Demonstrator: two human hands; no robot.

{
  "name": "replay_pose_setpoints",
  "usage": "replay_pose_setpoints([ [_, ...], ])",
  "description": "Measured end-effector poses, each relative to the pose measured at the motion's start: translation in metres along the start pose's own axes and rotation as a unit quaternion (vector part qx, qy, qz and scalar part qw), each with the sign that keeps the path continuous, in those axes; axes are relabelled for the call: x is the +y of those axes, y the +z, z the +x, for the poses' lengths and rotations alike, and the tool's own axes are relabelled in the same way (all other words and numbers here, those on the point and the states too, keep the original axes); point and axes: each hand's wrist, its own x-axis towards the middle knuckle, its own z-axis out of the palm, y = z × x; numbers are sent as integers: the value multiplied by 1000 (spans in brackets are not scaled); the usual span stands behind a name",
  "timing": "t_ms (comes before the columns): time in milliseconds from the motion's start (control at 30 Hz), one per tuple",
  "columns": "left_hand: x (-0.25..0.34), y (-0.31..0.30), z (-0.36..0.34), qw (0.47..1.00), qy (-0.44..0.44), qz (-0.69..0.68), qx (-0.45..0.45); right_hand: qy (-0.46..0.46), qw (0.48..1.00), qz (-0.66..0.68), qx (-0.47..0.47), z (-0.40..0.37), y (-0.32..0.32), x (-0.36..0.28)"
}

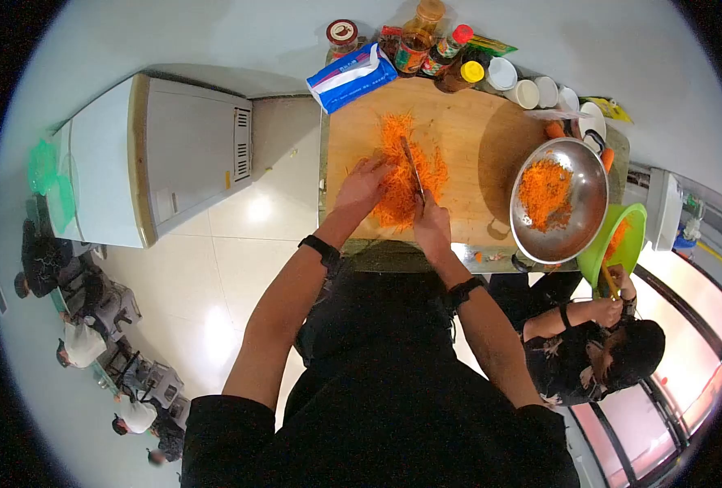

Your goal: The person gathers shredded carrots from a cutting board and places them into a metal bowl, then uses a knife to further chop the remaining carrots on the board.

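Observation:
Shredded carrot (pixel 397 195) lies in a loose heap on the wooden cutting board (pixel 475 154). A knife (pixel 412 167) stands edge-down over the heap, its blade pointing away from me. The handle is inside my right hand (pixel 431 224), which is closed around it. At the heap's left side, my left hand (pixel 364 189) touches the shreds with its fingers; whether they grip any is too small to tell. Right of the board, a metal bowl (pixel 580 220) holds more shredded carrot.
A blue-and-white packet (pixel 353 77), sauce bottles (pixel 414 50) and white cups (pixel 523 93) line the back edge. At the right, a co-worker (pixel 597 350) holds a carrot over a green bowl (pixel 637 232). A white cabinet (pixel 194 146) stands left. Several people sit far left.

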Motion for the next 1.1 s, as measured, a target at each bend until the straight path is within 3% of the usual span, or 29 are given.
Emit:
replay_pose_setpoints([
  [67,-4,0,9,999,24,28,11,25,1000,4,9,8,-4,3],
  [167,-7,0,3,1000,19,-4,-1,-55,998,15,20,5,-14,10],
  [267,3,-11,3,999,-20,-2,31,-41,999,23,-14,-10,-41,-8],
  [333,17,-24,-3,993,-120,-2,13,18,999,-25,-21,-22,-41,-10],
  [433,4,-15,-7,996,-71,-34,47,-27,998,-47,-44,-30,-28,-4],
  [567,-3,-9,-3,994,-87,-43,49,-16,996,-85,-21,-25,-9,-5],
  [667,-4,-6,-9,993,-88,-24,72,-62,997,-36,-2,-7,7,4],
  [867,-13,3,-2,995,-97,-18,16,-86,995,-45,28,10,3,3],
  [933,-11,-1,-6,994,-65,-6,82,30,998,-49,6,13,0,-8],
  [967,-9,-3,-9,994,-66,-5,83,28,998,-49,6,10,-6,-8],
  [1033,2,-17,-2,992,-122,-38,13,65,987,119,-90,10,-25,-7],
  [1067,-2,-13,0,992,-116,-40,16,64,987,117,-84,8,-31,-8],
  [1100,-14,-2,-1,994,-104,-40,17,17,997,29,-63,1,-37,-5],
])
